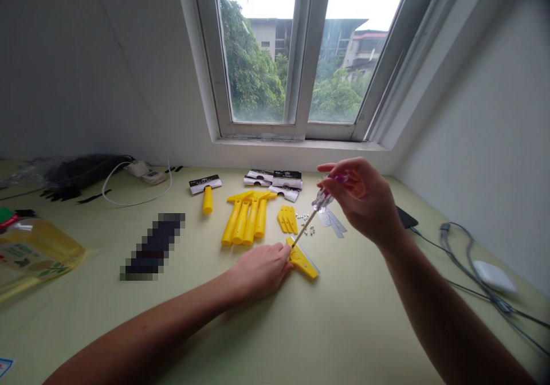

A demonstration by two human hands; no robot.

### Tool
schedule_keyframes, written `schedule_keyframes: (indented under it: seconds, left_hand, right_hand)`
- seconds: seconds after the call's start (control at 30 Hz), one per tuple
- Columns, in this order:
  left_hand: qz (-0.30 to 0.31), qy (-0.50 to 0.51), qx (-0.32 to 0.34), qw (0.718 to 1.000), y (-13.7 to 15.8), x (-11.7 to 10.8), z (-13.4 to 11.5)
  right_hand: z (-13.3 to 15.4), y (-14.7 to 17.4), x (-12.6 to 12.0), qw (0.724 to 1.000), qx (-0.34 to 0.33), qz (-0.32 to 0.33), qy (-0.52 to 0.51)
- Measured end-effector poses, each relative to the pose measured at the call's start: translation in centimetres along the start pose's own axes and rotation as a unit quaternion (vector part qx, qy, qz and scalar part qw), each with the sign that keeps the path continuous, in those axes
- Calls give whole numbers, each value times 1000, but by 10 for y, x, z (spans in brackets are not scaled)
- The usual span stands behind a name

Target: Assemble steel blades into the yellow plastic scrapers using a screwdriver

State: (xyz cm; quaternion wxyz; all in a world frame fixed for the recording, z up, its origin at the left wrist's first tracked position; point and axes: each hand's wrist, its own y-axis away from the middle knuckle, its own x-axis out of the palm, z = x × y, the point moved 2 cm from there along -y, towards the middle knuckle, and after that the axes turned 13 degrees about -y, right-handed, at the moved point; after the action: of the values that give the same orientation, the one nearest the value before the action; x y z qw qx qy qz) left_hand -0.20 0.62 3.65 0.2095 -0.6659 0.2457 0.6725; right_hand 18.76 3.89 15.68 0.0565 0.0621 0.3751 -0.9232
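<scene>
Two bare hands are working at a yellow plastic scraper (306, 263) on the pale green tabletop (326, 333). The left hand (263, 267) is pinching its near-left end and pressing it down, while the right hand (363, 199) is gripping a screwdriver (320, 200) by its clear-and-purple, faceted handle. The slim metal shaft is slanting down to the scraper beside the left fingertips. A thin, straight metal edge is running along the scraper's far right side.

Just beyond, small shiny screws (311, 230) are lying loose between flat, pointed yellow plates (287, 220) and thin grey blades (335, 224). Further left, smooth yellow handles (248, 224) with rounded grips are lying side by side. Bare tabletop is stretching between the forearms to the near edge of view; to the right, grey cables (466, 259) are curving past a white, round-cornered case (495, 277).

Behind the handles, black-and-white header cards (287, 179) are overlapping, their print being too small to read. At far left, a clear bottle (40, 250) of yellow liquid is bearing a green-leafed label, its lettering blurred.
</scene>
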Motion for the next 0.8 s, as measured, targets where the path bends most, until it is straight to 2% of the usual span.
schedule_keyframes:
  seconds: [0.1, 0.17, 0.23, 0.33, 0.4, 0.53, 0.73, 0.8]
  left_hand:
    - [-1, -3, -1, 1000, -1, 1, 1]
    - [0, -2, -2, 1000, -1, 2, 1]
    - [0, -1, -3, 1000, -1, 1, 1]
    - [-1, 2, -3, 1000, 0, 0, 1]
    - [-1, 3, -3, 1000, 0, 0, 1]
    - [3, 1, -2, 1000, 0, 0, 0]
    - [12, -10, -6, 1000, 1, -3, -3]
    - [14, -12, -9, 1000, 1, -5, -3]
  right_hand:
    - [-3, 0, 6, 994, 17, 17, -106]
    - [-4, 1, 8, 991, 22, 17, -131]
    - [-5, 0, 6, 996, 5, -18, -90]
    - [-5, 0, 2, 996, -26, -75, 45]
    - [-4, 0, -1, 993, -29, -64, 92]
    - [-1, 0, -1, 997, -17, 3, 73]
    - [3, 4, 3, 998, -31, -38, 51]
    - [4, 4, 5, 1000, -14, -23, 15]
